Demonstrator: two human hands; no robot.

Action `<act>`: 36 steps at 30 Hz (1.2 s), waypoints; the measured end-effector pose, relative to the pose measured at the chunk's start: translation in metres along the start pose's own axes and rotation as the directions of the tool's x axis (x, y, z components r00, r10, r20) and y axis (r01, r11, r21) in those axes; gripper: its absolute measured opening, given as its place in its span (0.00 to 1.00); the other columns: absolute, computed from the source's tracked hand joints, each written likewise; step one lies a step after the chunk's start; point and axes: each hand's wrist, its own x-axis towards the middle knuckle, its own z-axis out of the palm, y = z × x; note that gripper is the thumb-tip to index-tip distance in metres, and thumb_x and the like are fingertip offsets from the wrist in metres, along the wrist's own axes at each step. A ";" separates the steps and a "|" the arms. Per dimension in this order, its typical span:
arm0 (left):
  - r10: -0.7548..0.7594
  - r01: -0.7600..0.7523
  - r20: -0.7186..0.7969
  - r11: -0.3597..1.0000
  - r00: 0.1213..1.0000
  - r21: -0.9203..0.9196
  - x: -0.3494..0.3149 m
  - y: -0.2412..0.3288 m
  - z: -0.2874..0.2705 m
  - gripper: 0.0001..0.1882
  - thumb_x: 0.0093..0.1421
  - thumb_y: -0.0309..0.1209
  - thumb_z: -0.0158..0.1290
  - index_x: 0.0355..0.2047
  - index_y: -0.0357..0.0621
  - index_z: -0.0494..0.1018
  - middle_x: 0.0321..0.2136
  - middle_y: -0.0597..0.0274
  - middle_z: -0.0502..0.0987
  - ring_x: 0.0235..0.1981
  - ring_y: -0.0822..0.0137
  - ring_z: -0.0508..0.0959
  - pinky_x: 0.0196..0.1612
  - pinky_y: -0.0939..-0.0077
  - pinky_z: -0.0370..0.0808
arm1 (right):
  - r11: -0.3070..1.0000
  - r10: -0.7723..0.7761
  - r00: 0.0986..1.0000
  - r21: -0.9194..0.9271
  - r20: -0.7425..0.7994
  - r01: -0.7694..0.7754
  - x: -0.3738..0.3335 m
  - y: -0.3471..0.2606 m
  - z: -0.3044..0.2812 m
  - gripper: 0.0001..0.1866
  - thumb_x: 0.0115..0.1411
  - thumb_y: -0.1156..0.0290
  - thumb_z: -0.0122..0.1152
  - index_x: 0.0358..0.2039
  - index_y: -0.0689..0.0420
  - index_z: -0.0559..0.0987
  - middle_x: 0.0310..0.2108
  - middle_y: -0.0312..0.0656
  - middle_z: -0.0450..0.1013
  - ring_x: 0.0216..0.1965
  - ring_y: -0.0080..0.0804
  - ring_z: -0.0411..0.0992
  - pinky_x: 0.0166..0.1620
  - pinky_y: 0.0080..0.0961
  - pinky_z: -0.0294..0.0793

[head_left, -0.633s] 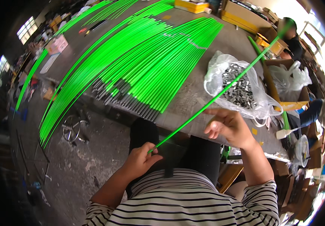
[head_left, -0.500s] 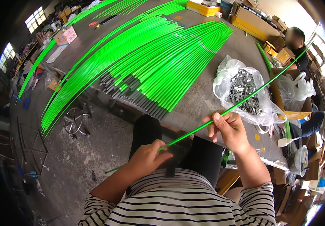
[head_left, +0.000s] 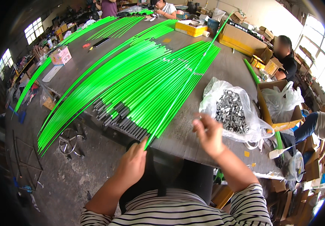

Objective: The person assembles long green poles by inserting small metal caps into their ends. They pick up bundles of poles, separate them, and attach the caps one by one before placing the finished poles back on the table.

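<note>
My left hand (head_left: 133,162) is closed around the lower part of a long thin green rod (head_left: 178,96), which slants up and away over the table. Its far tip reaches past the table's back part. Under it lies a fan of green rods (head_left: 151,90), their near ends dark and sleeved at the table's front edge. My right hand (head_left: 209,136), slightly blurred, hovers beside a clear plastic bag (head_left: 209,93) with its fingers apart; I see nothing in them. Inside the bag are many small black and grey pieces (head_left: 230,113).
A second bundle of green rods (head_left: 91,94) overhangs the table's left edge. A pink box (head_left: 60,55) stands far left, a yellow tray (head_left: 190,29) at the back. Cardboard boxes line the right. One person sits at the right; others are at the far end. A wheeled stool base (head_left: 71,142) is below.
The rod has swung from pointing right to pointing away over the fanned rods. My right hand has let go of it and moved toward the bag. The view has tilted up slightly.
</note>
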 end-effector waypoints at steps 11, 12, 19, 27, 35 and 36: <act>-0.123 0.059 0.182 0.945 0.975 0.322 0.072 0.030 0.060 0.23 0.48 0.19 0.46 0.48 0.31 0.65 0.32 0.46 0.66 0.29 0.53 0.72 0.30 0.64 0.73 | 0.986 -0.164 0.984 -0.023 0.068 0.165 -0.016 0.039 0.024 0.07 0.50 0.75 0.61 0.30 0.58 0.76 0.24 0.46 0.75 0.21 0.40 0.74 0.22 0.27 0.72; -0.080 0.023 0.130 0.919 0.988 0.394 0.075 0.028 0.066 0.22 0.48 0.20 0.47 0.47 0.32 0.67 0.31 0.48 0.66 0.29 0.54 0.72 0.30 0.65 0.72 | 0.984 -0.174 0.982 -0.024 0.069 0.176 -0.015 0.038 0.024 0.07 0.50 0.75 0.61 0.30 0.58 0.75 0.24 0.46 0.75 0.21 0.40 0.74 0.22 0.28 0.72; 0.019 0.022 -0.080 0.880 0.997 0.475 0.091 0.016 0.060 0.17 0.49 0.29 0.55 0.41 0.39 0.72 0.28 0.55 0.68 0.32 0.58 0.70 0.37 0.66 0.68 | 0.974 -0.174 0.970 -0.116 0.171 0.195 -0.012 0.032 0.023 0.08 0.50 0.74 0.61 0.32 0.55 0.75 0.21 0.44 0.73 0.20 0.42 0.72 0.22 0.31 0.71; -0.284 0.309 0.129 0.802 0.950 -0.510 0.064 -0.026 -0.009 0.12 0.47 0.14 0.38 0.19 0.36 0.73 0.16 0.62 0.75 0.16 0.78 0.71 0.17 0.85 0.64 | 0.990 -0.102 0.977 -0.080 0.185 0.118 -0.011 0.032 0.029 0.07 0.50 0.76 0.60 0.32 0.57 0.75 0.17 0.44 0.71 0.14 0.36 0.70 0.18 0.27 0.67; -0.225 0.461 0.491 0.775 0.841 -0.434 0.035 -0.028 0.008 0.14 0.44 0.16 0.41 0.23 0.36 0.77 0.18 0.60 0.77 0.13 0.78 0.71 0.15 0.85 0.64 | 0.977 -0.182 0.966 -0.073 0.185 0.198 -0.011 0.034 0.032 0.08 0.49 0.75 0.61 0.32 0.57 0.75 0.20 0.46 0.73 0.18 0.40 0.72 0.21 0.29 0.71; -0.210 0.432 0.458 0.775 0.864 -0.461 0.036 -0.032 0.015 0.15 0.44 0.16 0.40 0.23 0.36 0.78 0.18 0.60 0.78 0.13 0.78 0.71 0.15 0.85 0.64 | 0.972 -0.219 0.962 -0.052 0.161 0.230 -0.013 0.039 0.033 0.08 0.49 0.77 0.61 0.32 0.58 0.75 0.21 0.45 0.73 0.16 0.34 0.70 0.20 0.25 0.68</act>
